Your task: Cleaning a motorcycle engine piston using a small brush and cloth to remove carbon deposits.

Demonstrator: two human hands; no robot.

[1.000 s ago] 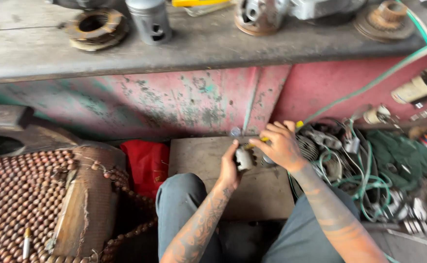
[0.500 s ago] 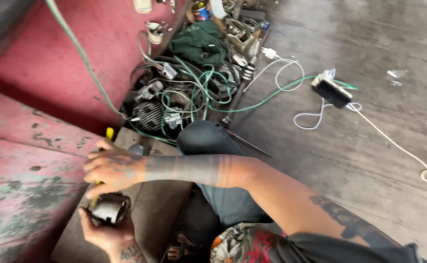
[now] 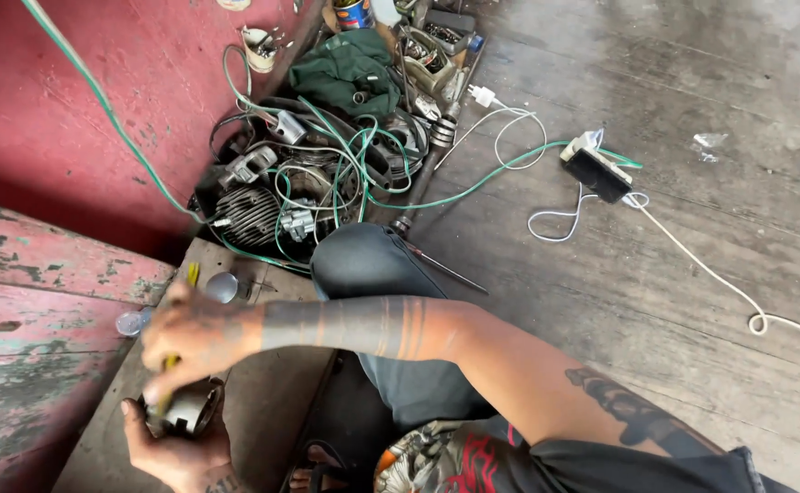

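Moved: right hand (image 3: 197, 336) lower, blurred | left hand (image 3: 176, 447) cups round grey metal part (image 3: 185, 406), steadying it | right fingers clamped on yellow-handled tool (image 3: 170, 374) above it, near wooden surface (image 3: 267, 402) edge.

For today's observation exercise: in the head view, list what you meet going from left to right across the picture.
Round metal part cupped in the left hand, worked on by the right hand → heap of engine parts and green wires → black power adapter → white cable trailing off to the right.

Left hand (image 3: 176, 443) cupped palm-up low, right hand (image 3: 194, 338) clenched just above, tattooed forearm stretched across
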